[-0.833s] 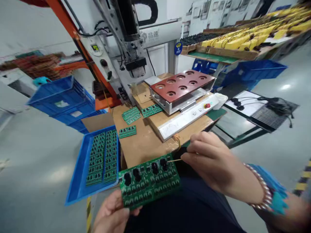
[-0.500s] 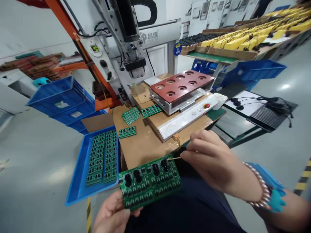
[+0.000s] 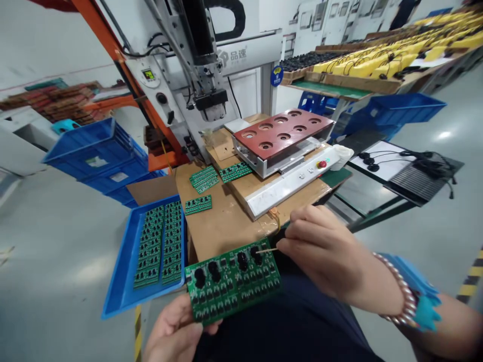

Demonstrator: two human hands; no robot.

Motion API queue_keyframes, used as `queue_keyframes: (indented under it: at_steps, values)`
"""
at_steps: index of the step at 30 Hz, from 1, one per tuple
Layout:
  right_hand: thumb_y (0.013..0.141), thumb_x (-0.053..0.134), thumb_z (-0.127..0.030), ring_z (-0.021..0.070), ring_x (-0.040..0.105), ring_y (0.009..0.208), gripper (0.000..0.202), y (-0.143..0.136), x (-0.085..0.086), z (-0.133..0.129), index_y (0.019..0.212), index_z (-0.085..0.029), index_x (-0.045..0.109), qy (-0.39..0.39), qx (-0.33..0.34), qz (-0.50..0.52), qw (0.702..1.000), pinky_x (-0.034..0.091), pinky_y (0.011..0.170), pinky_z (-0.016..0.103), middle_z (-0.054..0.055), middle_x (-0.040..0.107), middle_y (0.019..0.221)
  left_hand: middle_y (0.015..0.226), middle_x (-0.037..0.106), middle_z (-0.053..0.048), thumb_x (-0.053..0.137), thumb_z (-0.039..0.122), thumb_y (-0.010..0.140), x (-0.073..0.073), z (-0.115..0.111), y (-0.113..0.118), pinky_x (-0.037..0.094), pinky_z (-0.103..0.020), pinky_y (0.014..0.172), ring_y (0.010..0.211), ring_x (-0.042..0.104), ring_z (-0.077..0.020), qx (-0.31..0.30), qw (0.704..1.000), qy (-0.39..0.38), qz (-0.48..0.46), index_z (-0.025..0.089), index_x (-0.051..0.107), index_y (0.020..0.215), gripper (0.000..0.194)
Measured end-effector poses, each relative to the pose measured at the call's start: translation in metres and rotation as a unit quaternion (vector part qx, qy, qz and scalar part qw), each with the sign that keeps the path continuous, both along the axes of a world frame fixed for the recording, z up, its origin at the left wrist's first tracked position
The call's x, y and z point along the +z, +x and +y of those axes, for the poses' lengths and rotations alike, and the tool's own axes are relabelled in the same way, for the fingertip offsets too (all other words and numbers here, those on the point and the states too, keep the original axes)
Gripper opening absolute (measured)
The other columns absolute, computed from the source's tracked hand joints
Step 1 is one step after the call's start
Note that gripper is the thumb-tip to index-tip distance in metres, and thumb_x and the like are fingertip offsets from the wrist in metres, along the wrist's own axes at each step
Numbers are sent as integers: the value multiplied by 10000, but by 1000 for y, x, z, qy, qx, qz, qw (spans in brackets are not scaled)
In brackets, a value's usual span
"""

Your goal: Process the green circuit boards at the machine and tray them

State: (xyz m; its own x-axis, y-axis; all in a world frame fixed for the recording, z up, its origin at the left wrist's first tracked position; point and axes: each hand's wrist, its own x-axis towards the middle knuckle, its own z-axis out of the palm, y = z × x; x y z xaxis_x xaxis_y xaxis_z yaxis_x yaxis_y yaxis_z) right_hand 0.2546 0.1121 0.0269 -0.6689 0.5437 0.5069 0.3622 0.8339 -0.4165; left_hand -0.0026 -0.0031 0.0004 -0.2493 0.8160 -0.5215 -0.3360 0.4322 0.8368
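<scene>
A green circuit board (image 3: 234,286) with black blobs along its upper half is tilted toward me, its lower left corner pinched in my left hand (image 3: 177,327). My right hand (image 3: 328,256), with a beaded bracelet and a blue band at the wrist, grips a thin wooden stick (image 3: 268,250) between thumb and fingers. The stick's tip touches the rightmost black blob or lies just over it. Smaller-looking boards lie on the brown table (image 3: 215,226): a single one (image 3: 198,204), a pile (image 3: 204,179), and more beside the machine base (image 3: 236,172).
A blue tray (image 3: 116,281) with two rows of boards stands at the left, below stacked blue crates (image 3: 94,156). Behind the table is a machine with a red plate (image 3: 271,131) of round recesses. Black cables (image 3: 426,166) lie on a rack at the right.
My right hand has shifted slightly left, and the stick's tip has moved a little further left over the rightmost black blob. My left hand and the board have barely moved.
</scene>
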Motion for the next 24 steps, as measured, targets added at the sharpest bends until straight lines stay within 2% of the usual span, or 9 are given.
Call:
queue_keyframes:
  at_steps: [10,18,24]
  values:
    - [807,450,-53,172,382,775,160,1,2,-2,854,-109,593,-12,16,-17,1000,297,658,335,69,512,776,624,696,-54,800,285,477,0,0,0,443,-254,525,575,574,-186,0,1000,0,-6,183,754,768,312]
    - [797,459,-43,172,394,771,175,3,3,-3,886,-106,596,-1,4,-10,1000,297,653,332,72,526,783,612,692,-64,790,269,487,1,2,1,443,-253,517,569,574,-187,2,1000,8,-2,170,747,746,281]
    - [806,441,-48,183,404,797,161,3,2,-4,825,-112,587,-3,11,-13,1000,303,667,339,80,528,797,599,683,-59,788,263,482,3,2,2,435,-257,515,550,554,-179,10,1000,3,5,165,747,738,278]
